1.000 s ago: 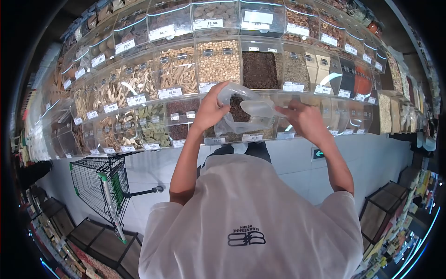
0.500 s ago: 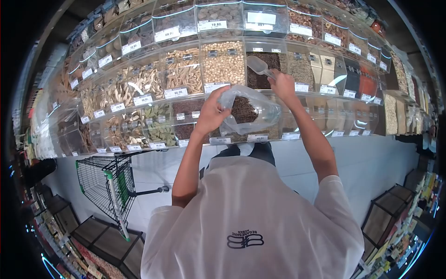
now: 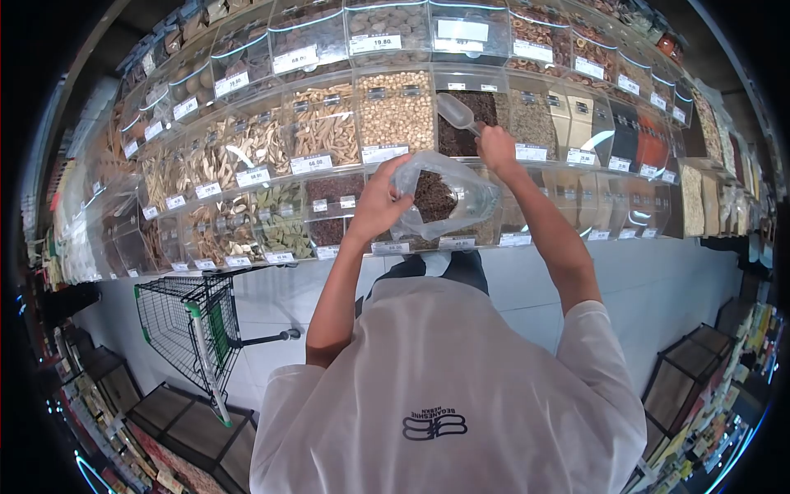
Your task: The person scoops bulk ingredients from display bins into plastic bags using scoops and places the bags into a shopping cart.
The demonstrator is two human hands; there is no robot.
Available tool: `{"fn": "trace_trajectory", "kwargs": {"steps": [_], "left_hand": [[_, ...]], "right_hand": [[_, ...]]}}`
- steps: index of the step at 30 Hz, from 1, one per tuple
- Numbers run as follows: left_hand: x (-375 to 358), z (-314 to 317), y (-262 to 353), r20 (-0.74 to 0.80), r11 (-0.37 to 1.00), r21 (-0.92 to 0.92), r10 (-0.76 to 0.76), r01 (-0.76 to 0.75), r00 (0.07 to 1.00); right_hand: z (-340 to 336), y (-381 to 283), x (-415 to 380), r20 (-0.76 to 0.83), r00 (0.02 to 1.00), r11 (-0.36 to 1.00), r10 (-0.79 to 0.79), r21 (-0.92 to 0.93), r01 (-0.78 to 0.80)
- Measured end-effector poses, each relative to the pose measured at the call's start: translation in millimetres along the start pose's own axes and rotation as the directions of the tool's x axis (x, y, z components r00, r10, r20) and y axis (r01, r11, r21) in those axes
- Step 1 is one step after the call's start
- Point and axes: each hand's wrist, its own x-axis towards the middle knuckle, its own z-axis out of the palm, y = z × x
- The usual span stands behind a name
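A clear plastic bag [image 3: 473, 216] hangs open in front of the lower bins, with dark granules [image 3: 434, 198] visible in its mouth. My left hand [image 3: 380, 198] grips its left rim. Up and to the right, my right hand [image 3: 497, 148] is closed round the handle of a clear scoop [image 3: 455, 112]. The scoop's bowl lies over the dark contents of an open bin [image 3: 485, 107] in the middle row and looks empty.
To the left of that bin is one of pale round pieces [image 3: 395, 111]. Further bins with price tags run both ways in tiers. A green and black shopping cart [image 3: 197, 329] stands on the floor at the left. Dark crates [image 3: 687, 375] are at the lower right.
My right hand and the scoop have moved slightly down and to the right over the dark bin. My left hand and the bag have hardly shifted.
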Motion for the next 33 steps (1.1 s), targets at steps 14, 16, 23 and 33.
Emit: {"fn": "trace_trajectory", "kwargs": {"steps": [14, 16, 23, 33], "left_hand": [[-14.5, -3.4, 2.3, -0.046, 0.998, -0.054, -0.017, 0.014, 0.999], [-13.7, -2.1, -0.9, -0.048, 0.999, -0.049, -0.001, -0.001, 0.999], [-12.6, 0.4, 4.9, -0.025, 0.999, -0.041, -0.015, 0.014, 1.0], [-17.7, 4.9, -2.8, -0.011, 1.0, -0.029, -0.014, 0.013, 1.0]], "right_hand": [[-78.9, 48.2, -25.2, -0.074, 0.996, 0.93, -0.052, 0.359, 0.076], [-54.3, 43.2, -36.2, -0.082, 0.978, 0.924, -0.191, 0.322, 0.207], [-31.8, 24.6, -34.0, -0.015, 0.991, 0.987, -0.134, 0.087, 0.135], [-48.4, 24.9, -45.8, -0.096, 0.992, 0.98, -0.086, 0.172, 0.102]]}}
